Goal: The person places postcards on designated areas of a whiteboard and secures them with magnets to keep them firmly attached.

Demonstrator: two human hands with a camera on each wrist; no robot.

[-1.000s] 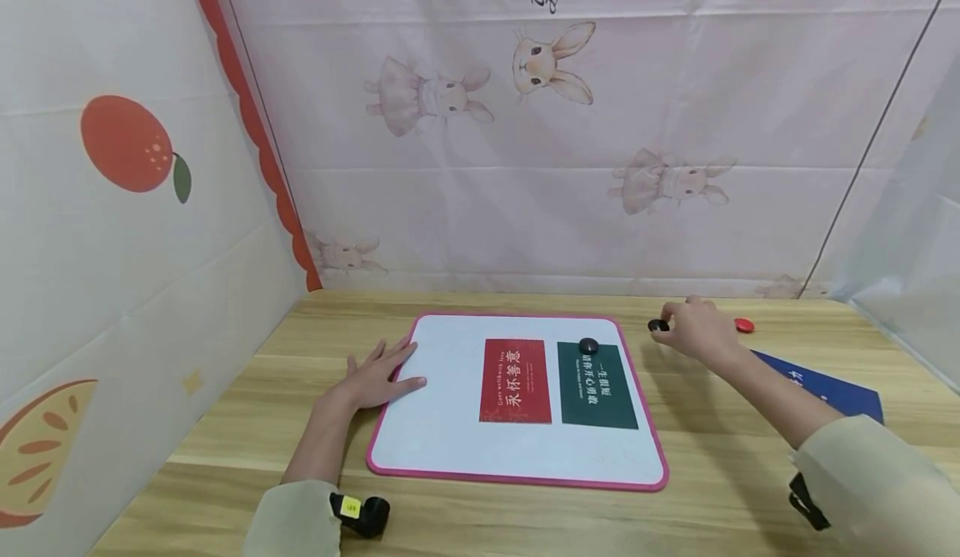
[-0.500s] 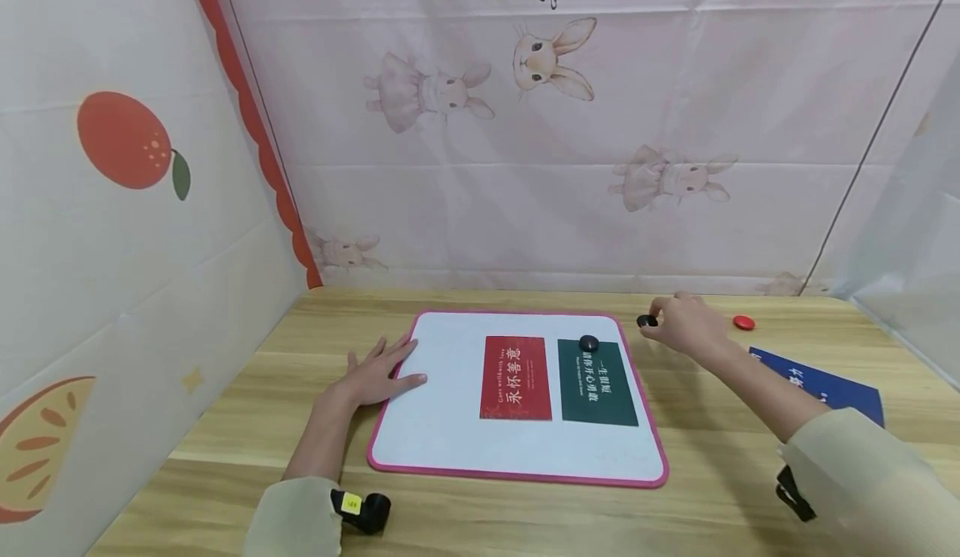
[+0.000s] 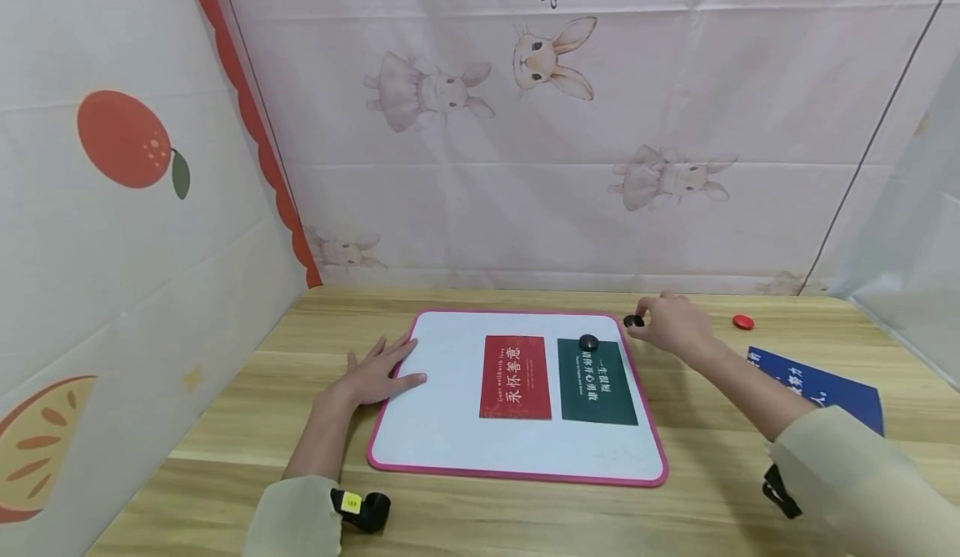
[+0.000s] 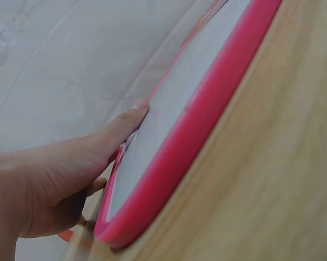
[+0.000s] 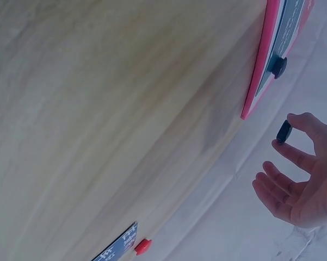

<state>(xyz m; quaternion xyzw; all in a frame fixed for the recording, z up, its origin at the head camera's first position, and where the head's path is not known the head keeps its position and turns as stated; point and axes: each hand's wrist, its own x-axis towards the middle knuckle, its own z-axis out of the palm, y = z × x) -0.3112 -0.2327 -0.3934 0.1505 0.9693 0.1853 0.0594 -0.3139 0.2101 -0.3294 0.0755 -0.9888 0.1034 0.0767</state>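
A whiteboard [image 3: 450, 449] with a pink rim lies on the wooden table. My left hand [image 3: 375, 376] rests on its left edge, fingers spread, the thumb lying on the white surface in the left wrist view. On the board are a red card [image 3: 515, 378] and, to its right, a dark green card [image 3: 597, 390] with a round black magnet [image 3: 588, 343] at its top. Between thumb and index finger my right hand [image 3: 675, 325] pinches another black magnet [image 5: 284, 132], held above the table near the board's upper right corner; the other fingers are loosely bent.
Right of the board lies a blue card [image 3: 821, 386] with white lettering. A red magnet [image 3: 743, 322] sits behind it on the table [image 3: 525, 524]. A printed cloth [image 3: 450, 223] hangs along the back, and more cloth closes off both sides.
My right hand has moved left with the black magnet, towards the board's upper right corner, uncovering the whole red magnet. The left hand has stayed in place.
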